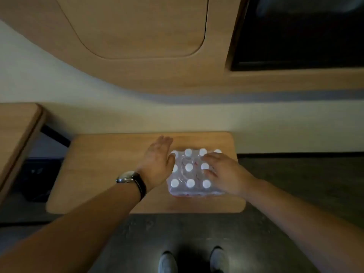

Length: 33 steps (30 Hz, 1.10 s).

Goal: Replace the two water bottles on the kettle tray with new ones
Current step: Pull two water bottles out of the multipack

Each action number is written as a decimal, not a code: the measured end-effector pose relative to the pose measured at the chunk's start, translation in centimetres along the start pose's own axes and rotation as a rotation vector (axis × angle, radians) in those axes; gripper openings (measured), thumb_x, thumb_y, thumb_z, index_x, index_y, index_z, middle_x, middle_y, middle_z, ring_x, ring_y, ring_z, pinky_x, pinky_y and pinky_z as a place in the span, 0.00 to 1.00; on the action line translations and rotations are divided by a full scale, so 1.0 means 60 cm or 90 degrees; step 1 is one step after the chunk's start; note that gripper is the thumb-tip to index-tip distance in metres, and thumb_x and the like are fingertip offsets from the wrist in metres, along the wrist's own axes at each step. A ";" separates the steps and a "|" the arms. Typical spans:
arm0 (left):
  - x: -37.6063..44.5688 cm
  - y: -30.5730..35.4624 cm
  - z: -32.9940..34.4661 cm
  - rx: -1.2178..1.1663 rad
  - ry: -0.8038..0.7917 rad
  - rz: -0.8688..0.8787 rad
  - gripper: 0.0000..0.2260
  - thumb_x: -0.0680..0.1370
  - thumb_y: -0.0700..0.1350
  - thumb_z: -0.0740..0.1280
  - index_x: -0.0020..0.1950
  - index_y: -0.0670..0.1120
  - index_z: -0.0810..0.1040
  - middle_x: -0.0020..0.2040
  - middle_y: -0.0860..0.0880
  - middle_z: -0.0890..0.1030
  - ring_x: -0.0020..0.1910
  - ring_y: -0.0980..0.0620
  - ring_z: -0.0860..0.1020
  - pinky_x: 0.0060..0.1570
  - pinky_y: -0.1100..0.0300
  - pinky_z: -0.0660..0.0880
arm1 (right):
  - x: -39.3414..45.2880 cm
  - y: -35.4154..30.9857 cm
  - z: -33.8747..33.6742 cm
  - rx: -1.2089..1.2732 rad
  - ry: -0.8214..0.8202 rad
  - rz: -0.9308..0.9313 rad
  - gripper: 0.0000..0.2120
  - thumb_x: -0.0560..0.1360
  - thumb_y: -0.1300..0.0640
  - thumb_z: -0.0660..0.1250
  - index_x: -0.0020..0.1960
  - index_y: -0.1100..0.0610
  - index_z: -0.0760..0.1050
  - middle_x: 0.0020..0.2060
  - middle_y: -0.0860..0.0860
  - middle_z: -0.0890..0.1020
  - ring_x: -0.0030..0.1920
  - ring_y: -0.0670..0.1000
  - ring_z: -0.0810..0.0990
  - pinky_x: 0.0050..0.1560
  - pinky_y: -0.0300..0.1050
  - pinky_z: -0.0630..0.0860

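Observation:
A shrink-wrapped pack of water bottles point(190, 175) with white caps stands on a low wooden table point(110, 166), right of its middle. My left hand point(157, 160), a watch on its wrist, is open with flat fingers against the pack's left side. Spread fingers of my right hand point(222, 171) rest on top of the pack's right part, over several caps. Neither hand grips a single bottle. No kettle tray is in view.
A second wooden tabletop point(17, 131) juts in at the left. A wooden wall panel point(137, 36) and a dark screen point(299, 36) hang above. The floor point(295, 174) is dark; my shoes point(167, 261) show at the bottom.

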<state>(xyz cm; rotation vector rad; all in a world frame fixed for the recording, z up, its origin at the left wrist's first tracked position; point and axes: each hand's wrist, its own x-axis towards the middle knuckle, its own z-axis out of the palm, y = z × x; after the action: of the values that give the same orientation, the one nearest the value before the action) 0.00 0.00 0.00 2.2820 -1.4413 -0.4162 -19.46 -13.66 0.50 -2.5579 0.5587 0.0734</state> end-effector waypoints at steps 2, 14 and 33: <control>0.009 -0.031 0.059 0.036 -0.024 0.009 0.24 0.83 0.44 0.60 0.78 0.39 0.62 0.79 0.41 0.63 0.79 0.44 0.55 0.75 0.55 0.51 | 0.019 0.018 0.053 0.002 -0.017 -0.005 0.18 0.78 0.54 0.65 0.66 0.57 0.74 0.63 0.55 0.79 0.62 0.55 0.76 0.61 0.43 0.70; 0.042 -0.135 0.271 0.013 -0.068 0.052 0.28 0.81 0.46 0.54 0.77 0.32 0.59 0.79 0.34 0.56 0.79 0.36 0.52 0.77 0.44 0.53 | 0.152 0.068 0.231 0.080 -0.072 0.116 0.30 0.76 0.63 0.65 0.75 0.61 0.59 0.70 0.61 0.71 0.67 0.58 0.71 0.64 0.49 0.68; 0.041 -0.113 0.220 -0.200 -0.139 -0.048 0.33 0.80 0.56 0.48 0.80 0.39 0.49 0.81 0.41 0.48 0.80 0.46 0.45 0.77 0.45 0.49 | 0.089 0.027 0.104 0.177 0.122 0.068 0.15 0.76 0.54 0.70 0.61 0.57 0.74 0.54 0.52 0.78 0.53 0.48 0.75 0.50 0.39 0.67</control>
<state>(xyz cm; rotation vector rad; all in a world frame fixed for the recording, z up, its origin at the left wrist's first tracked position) 0.35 -2.01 -14.92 2.0897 -1.2834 -0.8730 -14.88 -13.82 -6.53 -2.2768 0.7242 -0.2016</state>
